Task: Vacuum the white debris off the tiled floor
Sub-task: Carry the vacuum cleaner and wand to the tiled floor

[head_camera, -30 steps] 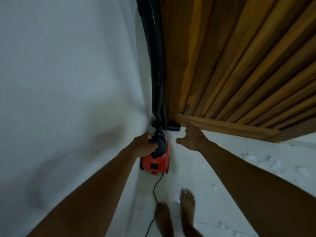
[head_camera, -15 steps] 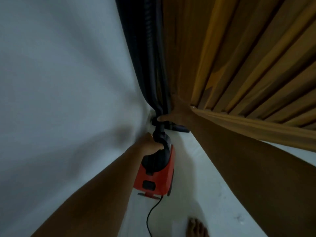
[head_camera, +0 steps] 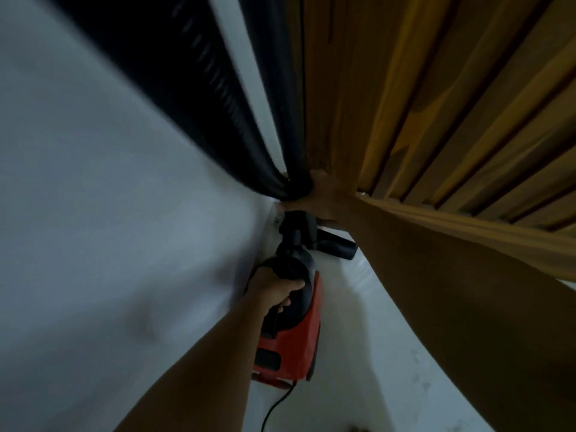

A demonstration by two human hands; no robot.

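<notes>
Low at centre frame, the left hand (head_camera: 274,289) grips the red vacuum's (head_camera: 293,344) black handle; above it, right hand (head_camera: 324,198) clasps the black hoses (head_camera: 224,98) beside the wooden door (head_camera: 420,88).

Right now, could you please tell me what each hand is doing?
Left hand: closed around the black handle of the red canister vacuum cleaner.
Right hand: closed around the black ribbed vacuum hose.

Bare left forearm (head_camera: 199,363) and left hand (head_camera: 274,289) lower centre, bare right forearm (head_camera: 436,291) and right hand (head_camera: 322,196) at right, toes (head_camera: 358,429) at the bottom edge.
</notes>
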